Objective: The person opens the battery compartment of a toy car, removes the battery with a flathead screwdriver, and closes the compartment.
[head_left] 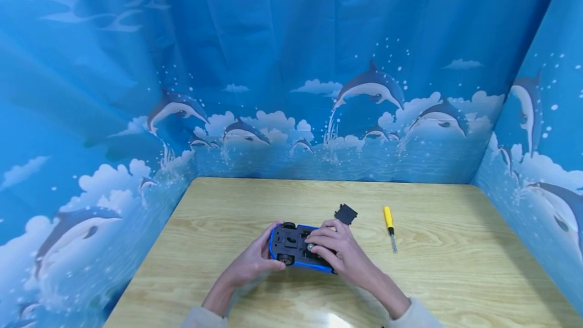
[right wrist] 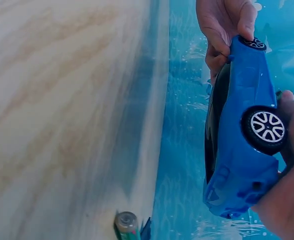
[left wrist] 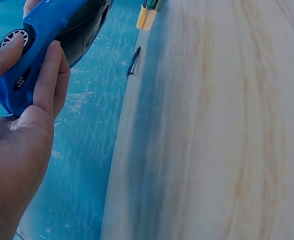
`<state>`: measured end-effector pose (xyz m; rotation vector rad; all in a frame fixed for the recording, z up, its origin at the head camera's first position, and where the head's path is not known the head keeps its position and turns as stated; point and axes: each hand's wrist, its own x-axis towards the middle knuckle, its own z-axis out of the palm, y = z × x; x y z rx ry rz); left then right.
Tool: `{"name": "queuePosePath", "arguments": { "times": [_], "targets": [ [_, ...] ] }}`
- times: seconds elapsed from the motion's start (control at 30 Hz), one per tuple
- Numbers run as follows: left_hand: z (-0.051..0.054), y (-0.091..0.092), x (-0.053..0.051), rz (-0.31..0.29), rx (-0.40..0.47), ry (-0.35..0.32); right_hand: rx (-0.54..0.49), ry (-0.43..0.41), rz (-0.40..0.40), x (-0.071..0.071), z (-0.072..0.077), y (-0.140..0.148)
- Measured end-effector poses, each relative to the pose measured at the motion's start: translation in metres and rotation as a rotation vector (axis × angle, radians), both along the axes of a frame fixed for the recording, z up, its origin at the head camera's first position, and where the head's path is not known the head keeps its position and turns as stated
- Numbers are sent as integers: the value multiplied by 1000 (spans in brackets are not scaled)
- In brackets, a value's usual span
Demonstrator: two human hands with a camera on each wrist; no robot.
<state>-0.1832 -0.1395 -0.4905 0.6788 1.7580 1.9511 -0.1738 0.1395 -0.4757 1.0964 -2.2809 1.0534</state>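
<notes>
In head view, gripping the upturned toy car (head_left: 280, 241) over the table (head_left: 218, 206) with left hand (head_left: 255, 259), apparently pinching a battery (head_left: 310, 247) at its open underside with right hand (head_left: 340, 248), with cover (head_left: 347, 213) already off, not refitted. In left wrist view, clamped round one end; in right wrist view, seemingly unfinished, with another battery (right wrist: 127, 223) loose.

Blue toy car (head_left: 295, 245) (black-bottomed), held belly up.

Blue dolphin-print curtain (head_left: 300, 24) along the back and sides of a wood-grain table (head_left: 455, 267)
</notes>
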Motion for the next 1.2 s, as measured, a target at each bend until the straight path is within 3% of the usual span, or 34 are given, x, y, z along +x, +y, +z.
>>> {"name": "queuePosePath", "arguments": {
  "times": [0.27,0.43,0.57,0.7,0.83,1.2],
  "targets": [
    [-1,0,0,13,-4,-10,-240,-106,9,1,-3,0],
    [-2,-2,1,7,2,4,-407,-236,-25,2,5,7],
    [-2,-3,1,15,-3,-3,-508,-344,-95,5,14,15],
    [0,-5,2,33,-12,-18,-607,-438,-224,7,20,23],
    [-1,-7,2,26,-5,-3,-706,-497,-301,8,21,31],
    [0,-10,2,40,-7,20,-715,-555,-367,15,22,48]
  ]
}}
